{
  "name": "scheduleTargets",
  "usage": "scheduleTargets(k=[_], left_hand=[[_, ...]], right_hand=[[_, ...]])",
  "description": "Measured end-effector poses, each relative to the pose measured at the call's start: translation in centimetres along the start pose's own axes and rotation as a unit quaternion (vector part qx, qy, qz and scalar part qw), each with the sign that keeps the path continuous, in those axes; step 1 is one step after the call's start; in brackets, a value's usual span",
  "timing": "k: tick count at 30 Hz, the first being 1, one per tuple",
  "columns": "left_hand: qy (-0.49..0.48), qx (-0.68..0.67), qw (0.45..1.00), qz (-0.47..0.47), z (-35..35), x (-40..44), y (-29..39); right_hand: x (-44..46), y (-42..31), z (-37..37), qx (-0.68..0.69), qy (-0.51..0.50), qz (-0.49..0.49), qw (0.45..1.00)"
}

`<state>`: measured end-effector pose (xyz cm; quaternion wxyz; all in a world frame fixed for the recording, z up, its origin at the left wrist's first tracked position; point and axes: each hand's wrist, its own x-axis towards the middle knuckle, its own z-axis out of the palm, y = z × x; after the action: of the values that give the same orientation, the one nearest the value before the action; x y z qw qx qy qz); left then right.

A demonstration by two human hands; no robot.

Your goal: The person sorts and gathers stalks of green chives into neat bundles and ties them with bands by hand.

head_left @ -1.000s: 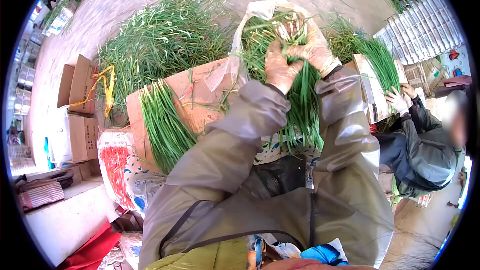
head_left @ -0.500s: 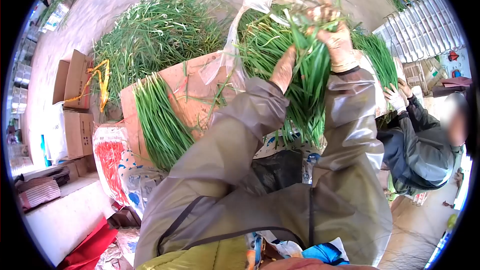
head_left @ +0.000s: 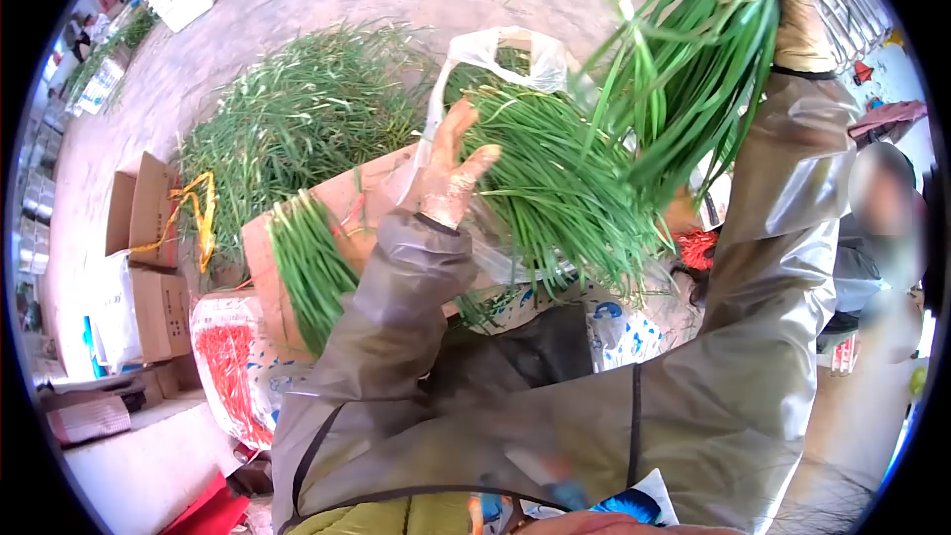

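Observation:
My right hand (head_left: 800, 28) is raised at the upper right, its fingers closed around a bunch of garlic chives (head_left: 698, 69). The long green leaves hang down from it, and the fingertips are partly cut off by the view's edge. My left hand (head_left: 454, 170) is open, thumb and fingers apart, beside a heap of chives (head_left: 555, 173) lying on a clear plastic bag (head_left: 495, 40). Further left, a neat bundle of chives (head_left: 309, 267) rests on a cardboard sheet (head_left: 371, 176).
A loose pile of green leaves (head_left: 297, 104) covers the floor beyond the cardboard. Cardboard boxes (head_left: 158, 297) stand at left, with a yellow strap (head_left: 205, 223). A white sack with red ties (head_left: 226, 362) lies nearer me. A co-worker (head_left: 872, 248) sits at right.
My right hand has lifted the bunch of chives up and to the right. My left hand has come off it, moved left and opened.

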<state>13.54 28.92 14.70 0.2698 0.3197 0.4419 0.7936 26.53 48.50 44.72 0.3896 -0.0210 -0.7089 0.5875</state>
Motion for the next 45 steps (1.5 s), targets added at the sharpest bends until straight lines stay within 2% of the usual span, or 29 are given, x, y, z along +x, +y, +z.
scheduleTargets(k=[1,2,3,5,7,9,10,11,12,13,14,16,17,19,22,23,24,25,27,29,30,32,33,34,36,39,41,42,45], left_hand=[[-0.049,-0.010,0.999,-0.008,0.8,-0.2,3.9],[-0.115,0.001,0.993,0.012,1.3,-0.2,5.8],[-0.134,-0.028,0.984,0.110,2.1,0.0,5.5],[-0.139,-0.094,0.985,0.048,2.0,-1.1,5.6],[-0.135,-0.278,0.948,-0.080,2.4,-3.3,5.7],[-0.079,-0.379,0.914,-0.125,1.1,-5.0,4.1],[-0.045,-0.412,0.903,-0.116,0.5,-5.6,4.2],[-0.009,-0.446,0.888,-0.108,-0.3,-6.2,4.3],[-0.017,-0.487,0.861,-0.147,-2.1,-6.4,3.1],[0.019,-0.501,0.854,-0.141,-3.5,-6.3,1.6],[0.072,-0.437,0.895,-0.052,-3.8,-6.7,2.7],[0.112,-0.550,0.817,-0.134,-5.5,-5.2,2.4],[0.149,-0.543,0.819,-0.110,-5.7,-4.2,1.7],[0.087,-0.538,0.831,-0.107,-6.9,-3.0,3.0],[0.025,-0.392,0.918,-0.051,-8.4,0.0,5.4],[0.040,-0.310,0.948,-0.057,-9.2,0.2,5.9],[0.087,-0.306,0.948,-0.025,-9.4,0.1,5.7],[0.134,-0.301,0.944,0.008,-9.8,0.1,5.1],[0.198,-0.170,0.965,0.026,-11.8,-2.6,2.5],[0.245,-0.045,0.968,0.007,-13.5,-8.3,-1.3],[0.267,-0.133,0.954,-0.037,-13.4,-11.4,-1.9],[0.262,0.021,0.956,-0.126,-12.6,-16.9,1.2],[0.242,-0.008,0.955,-0.172,-12.8,-19.0,1.6],[0.221,-0.037,0.950,-0.217,-13.0,-20.6,1.8],[0.199,-0.058,0.955,-0.211,-13.5,-22.7,2.5],[0.162,-0.097,0.964,-0.189,-13.8,-23.2,3.8],[0.150,-0.073,0.970,-0.176,-13.4,-22.9,5.0],[0.146,-0.098,0.968,-0.180,-13.4,-23.2,4.6],[0.148,-0.119,0.963,-0.191,-13.3,-24.1,3.8]], right_hand=[[-0.3,0.4,1.1,0.019,-0.035,0.065,0.997],[-0.4,1.8,2.4,0.029,-0.044,0.065,0.996],[-0.2,3.9,3.7,0.067,-0.103,0.141,0.982],[-0.6,8.1,7.0,0.134,-0.220,0.287,0.923],[-2.4,10.5,12.4,-0.193,-0.252,0.163,0.934],[-4.9,13.3,17.1,-0.224,-0.280,0.038,0.933],[-5.4,13.1,17.9,-0.422,-0.297,0.119,0.848],[-7.0,14.9,17.6,-0.335,-0.229,0.173,0.898],[-9.1,16.4,16.7,-0.130,-0.202,0.183,0.953],[-11.6,16.3,17.2,-0.237,-0.204,0.135,0.940],[-14.1,15.8,17.7,-0.341,-0.203,0.079,0.914],[-18.2,17.2,18.7,-0.377,-0.249,0.111,0.885],[-19.4,18.8,19.1,-0.401,-0.251,0.099,0.876],[-17.3,18.4,19.9,-0.360,-0.197,0.219,0.885],[-13.9,18.7,21.7,-0.379,-0.141,0.165,0.900],[-13.0,18.4,22.8,-0.372,-0.117,0.158,0.907],[-12.7,20.2,23.2,-0.379,-0.110,0.122,0.911],[-12.7,21.1,24.2,-0.396,-0.099,0.154,0.900],[-13.2,24.4,25.9,-0.470,-0.119,0.213,0.848],[-14.3,28.2,26.3,-0.565,-0.223,0.317,0.728],[-14.4,30.0,26.0,-0.597,-0.285,0.339,0.668],[-13.0,31.8,24.5,-0.629,-0.400,0.288,0.601],[-11.4,31.9,23.8,-0.632,-0.432,0.254,0.591],[-9.3,31.4,22.9,-0.619,-0.437,0.232,0.609],[-5.0,29.4,21.4,-0.526,-0.392,0.218,0.723],[-2.3,29.3,21.2,-0.545,-0.309,0.201,0.754],[-5.6,28.1,24.4,-0.678,-0.210,0.209,0.673],[-5.5,28.3,24.6,-0.679,-0.211,0.204,0.673],[-3.9,29.7,24.5,-0.683,-0.343,0.156,0.626]])
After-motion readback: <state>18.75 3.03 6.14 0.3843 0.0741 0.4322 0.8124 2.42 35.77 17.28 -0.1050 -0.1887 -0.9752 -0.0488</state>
